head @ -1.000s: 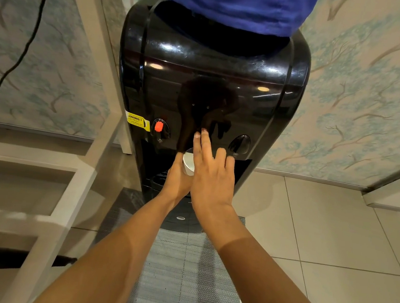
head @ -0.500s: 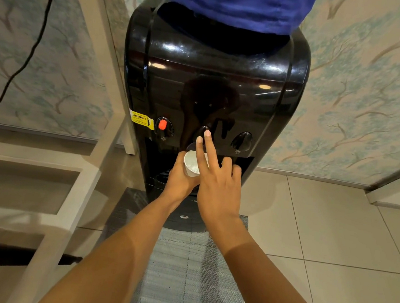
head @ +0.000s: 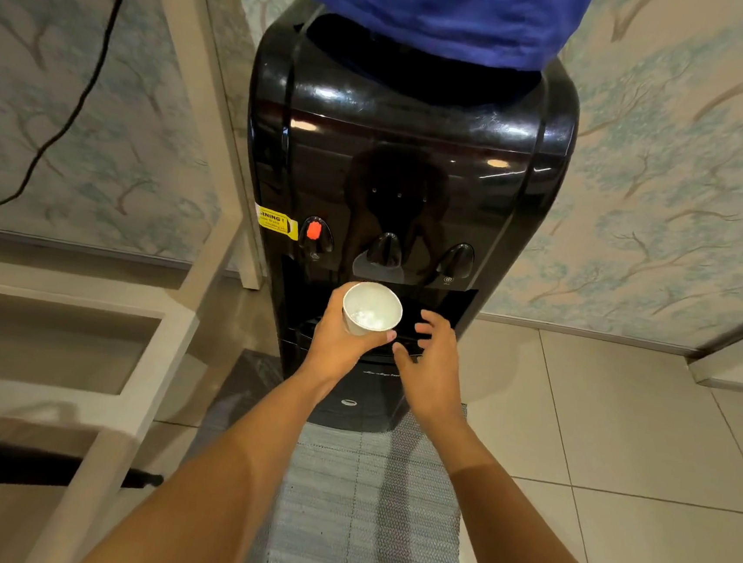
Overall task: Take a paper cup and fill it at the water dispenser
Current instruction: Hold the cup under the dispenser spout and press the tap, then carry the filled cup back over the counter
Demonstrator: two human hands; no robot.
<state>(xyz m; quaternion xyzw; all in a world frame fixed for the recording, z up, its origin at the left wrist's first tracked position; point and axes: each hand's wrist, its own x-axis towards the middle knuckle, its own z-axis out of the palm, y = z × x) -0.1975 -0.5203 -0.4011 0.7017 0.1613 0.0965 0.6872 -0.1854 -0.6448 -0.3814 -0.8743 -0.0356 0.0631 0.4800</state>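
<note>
A glossy black water dispenser (head: 407,171) stands against the wall, with a blue-covered bottle (head: 436,10) on top. Its front has three taps: a red one (head: 314,231), a black middle one (head: 385,248) and a black right one (head: 458,258). My left hand (head: 339,341) is wrapped around a white paper cup (head: 371,311), held just below the middle tap; water shows inside the cup. My right hand (head: 432,364) hovers beside the cup to its right, fingers apart, holding nothing.
A yellow warning label (head: 275,221) sits on the dispenser's left side. A white frame structure (head: 165,334) stands to the left, with a black cable (head: 73,107) on the wallpapered wall. A grey woven mat (head: 366,507) lies on the tiled floor in front.
My right hand has come off the middle tap and dropped down beside the cup. The cup has moved slightly out and towards me, its opening now in full view.
</note>
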